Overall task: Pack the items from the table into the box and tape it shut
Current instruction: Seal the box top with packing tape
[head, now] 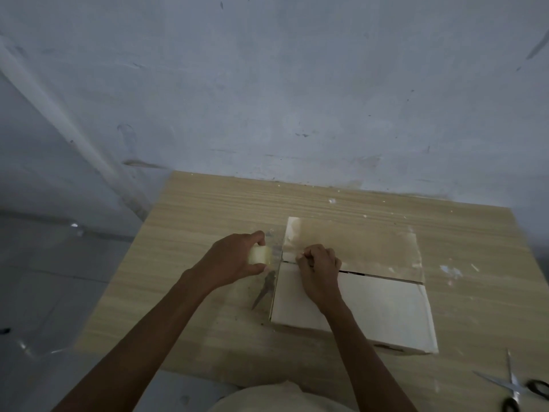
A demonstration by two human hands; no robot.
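A pale cardboard box [380,304] lies on the wooden table [208,215] with both top flaps folded down, a dark seam running between them. My left hand [234,260] grips a roll of clear tape [260,255] just off the box's left edge. A short stretch of clear tape spans from the roll to the box top. My right hand [319,272] presses fingertips on the tape end at the left end of the seam. No loose items show on the table.
Open scissors [515,388] with black handles lie at the table's near right corner. Old tape scraps [451,272] cling to the table right of the box. A grey wall stands behind the table; grey floor lies to the left.
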